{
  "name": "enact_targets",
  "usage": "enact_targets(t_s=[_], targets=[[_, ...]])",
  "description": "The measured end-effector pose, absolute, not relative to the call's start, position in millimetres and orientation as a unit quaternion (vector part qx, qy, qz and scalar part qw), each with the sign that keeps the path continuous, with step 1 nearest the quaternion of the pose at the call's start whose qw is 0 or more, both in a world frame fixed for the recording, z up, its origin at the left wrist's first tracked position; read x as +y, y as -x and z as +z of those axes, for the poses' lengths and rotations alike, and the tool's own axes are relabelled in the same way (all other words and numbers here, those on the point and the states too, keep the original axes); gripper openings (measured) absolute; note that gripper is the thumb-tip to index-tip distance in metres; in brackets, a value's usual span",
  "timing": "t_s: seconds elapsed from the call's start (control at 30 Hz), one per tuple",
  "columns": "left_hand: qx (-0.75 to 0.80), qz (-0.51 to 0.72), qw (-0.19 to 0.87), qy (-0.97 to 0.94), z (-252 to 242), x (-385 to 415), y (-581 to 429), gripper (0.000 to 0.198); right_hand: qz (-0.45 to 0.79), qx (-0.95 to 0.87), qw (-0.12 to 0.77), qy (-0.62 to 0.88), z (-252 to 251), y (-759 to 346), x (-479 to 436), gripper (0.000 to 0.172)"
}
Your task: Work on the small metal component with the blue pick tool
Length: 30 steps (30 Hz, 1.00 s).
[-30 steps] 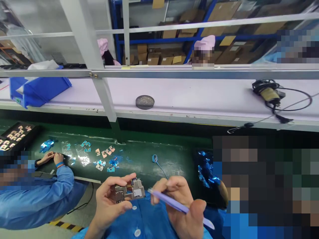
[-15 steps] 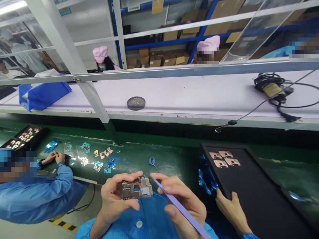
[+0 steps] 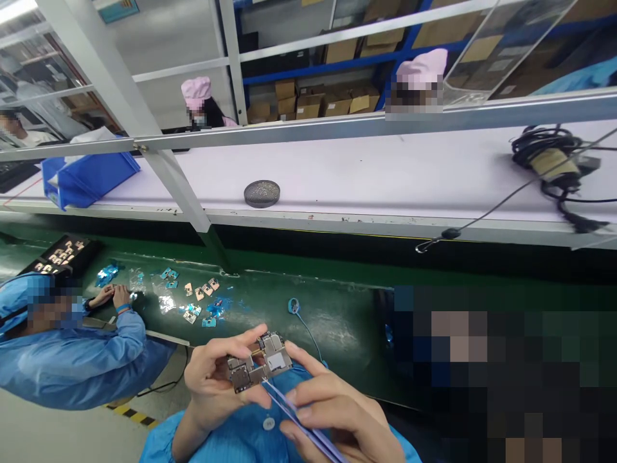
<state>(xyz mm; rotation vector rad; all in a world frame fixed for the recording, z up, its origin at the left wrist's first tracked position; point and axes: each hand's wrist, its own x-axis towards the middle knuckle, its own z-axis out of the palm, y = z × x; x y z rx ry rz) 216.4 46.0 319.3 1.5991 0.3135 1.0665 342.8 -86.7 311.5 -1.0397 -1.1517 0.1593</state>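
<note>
Circuit board [image 3: 259, 368] w/ metal shields sits above surface's near edge, pinched by left hand [image 3: 216, 382] fingers. Right hand [image 3: 332, 411] fingers pinch purple tweezers [image 3: 301, 421], tip at board; looks mid-placement, next needs steady tip.

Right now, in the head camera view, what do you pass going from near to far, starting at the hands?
right hand with the purple tweezers → left hand holding the circuit board → blue wrist-strap clip on the green belt → round metal dish on the white shelf → cardboard boxes on racks.
</note>
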Motion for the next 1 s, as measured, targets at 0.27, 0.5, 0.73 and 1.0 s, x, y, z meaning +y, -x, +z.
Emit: enact_targets(t_s=[0.27,0.5,0.73,1.0], targets=[[0.131,0.449,0.598,-0.651,323.3,43.8,-222.3,0.053,0.056,-0.542,0.71,0.446,313.9,-348.6,-82.6,0.016],[0.119,0.46,0.584,-0.658,318.7,40.9,-222.2,0.057,0.064,-0.544,0.704,0.451,306.0,-346.7,-87.8,0.02],[0.106,0.47,0.563,-0.672,320.5,41.6,-221.8,0.057,0.053,-0.539,0.715,0.442,312.2,-344.0,-91.4,0.021],[0.108,0.472,0.543,-0.687,320.0,41.5,-217.1,0.054,0.05,-0.561,0.694,0.449,310.6,-344.1,-95.1,0.027]])
